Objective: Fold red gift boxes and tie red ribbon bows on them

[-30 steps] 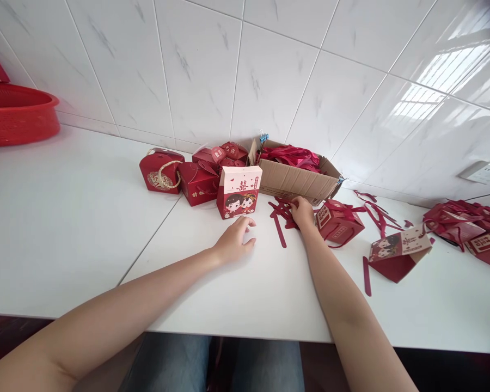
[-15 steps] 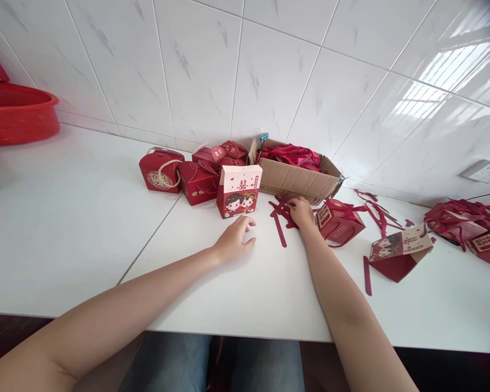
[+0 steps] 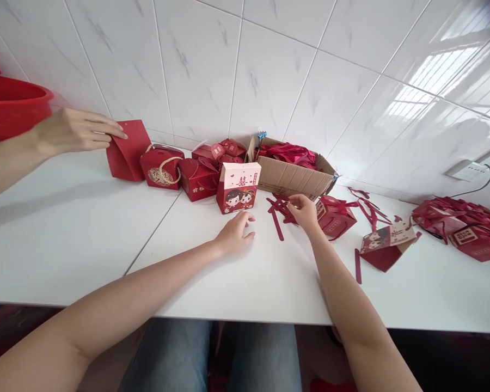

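My left hand [image 3: 236,234] rests low over the white table, its fingers loosely bent and apart, holding nothing. Just beyond it stands a cartoon-couple gift box [image 3: 239,188], red with a pale top. My right hand [image 3: 304,211] is pinched at the edge of a small pile of dark red strips [image 3: 276,222]; what lies between its fingertips is too small to make out. Beside that hand is a red gift box with ribbon [image 3: 335,218]. Another cartoon gift box [image 3: 386,247] lies tilted further right, next to a loose strip.
A cardboard box [image 3: 292,177] of red ribbons stands by the tiled wall. Left of it are several red gift boxes [image 3: 200,179]. Another person's hand [image 3: 77,130] holds a red box [image 3: 130,149] near a red basin [image 3: 16,109]. More ribboned boxes [image 3: 477,239] sit far right.
Another person's hand has come in from the left with a red box. My right hand has lifted slightly at the strips; my left hand has hardly moved. The view has shifted a little.
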Motion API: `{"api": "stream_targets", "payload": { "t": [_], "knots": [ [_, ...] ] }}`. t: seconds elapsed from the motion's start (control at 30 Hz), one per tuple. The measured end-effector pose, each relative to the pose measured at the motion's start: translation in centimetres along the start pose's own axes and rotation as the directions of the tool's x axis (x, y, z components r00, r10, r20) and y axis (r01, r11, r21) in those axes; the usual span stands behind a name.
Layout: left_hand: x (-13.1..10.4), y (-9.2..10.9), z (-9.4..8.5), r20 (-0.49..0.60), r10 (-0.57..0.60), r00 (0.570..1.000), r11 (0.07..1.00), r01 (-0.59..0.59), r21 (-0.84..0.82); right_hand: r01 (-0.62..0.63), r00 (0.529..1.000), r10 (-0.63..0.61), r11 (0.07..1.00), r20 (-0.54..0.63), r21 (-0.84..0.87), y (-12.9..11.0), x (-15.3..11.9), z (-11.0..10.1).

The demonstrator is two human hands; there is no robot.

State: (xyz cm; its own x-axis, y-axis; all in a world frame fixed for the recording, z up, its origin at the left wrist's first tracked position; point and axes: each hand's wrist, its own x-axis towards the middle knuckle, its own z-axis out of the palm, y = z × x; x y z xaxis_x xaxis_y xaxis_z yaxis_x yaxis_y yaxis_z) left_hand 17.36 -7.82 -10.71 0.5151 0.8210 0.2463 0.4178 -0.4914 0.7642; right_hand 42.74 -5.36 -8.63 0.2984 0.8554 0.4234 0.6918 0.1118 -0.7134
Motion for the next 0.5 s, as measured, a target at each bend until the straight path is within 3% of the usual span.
{"api": "stream_targets", "payload": {
  "t": [0.33, 0.5],
  "knots": [
    [0.0, -0.2, -0.1, -0.009, 0.005, 1.000, 1.000, -0.005, 0.029, -0.109, 0.986, 0.109, 0.994, -0.129, 0.004, 1.8, -1.9, -3.8],
    [0.0, -0.2, -0.2, 0.003, 0.018, 1.000, 0.999, -0.018, 0.041, -0.045, 0.999, 0.045, 0.999, -0.009, -0.009, 0.7, -2.8, -2.8]
  ]
}}
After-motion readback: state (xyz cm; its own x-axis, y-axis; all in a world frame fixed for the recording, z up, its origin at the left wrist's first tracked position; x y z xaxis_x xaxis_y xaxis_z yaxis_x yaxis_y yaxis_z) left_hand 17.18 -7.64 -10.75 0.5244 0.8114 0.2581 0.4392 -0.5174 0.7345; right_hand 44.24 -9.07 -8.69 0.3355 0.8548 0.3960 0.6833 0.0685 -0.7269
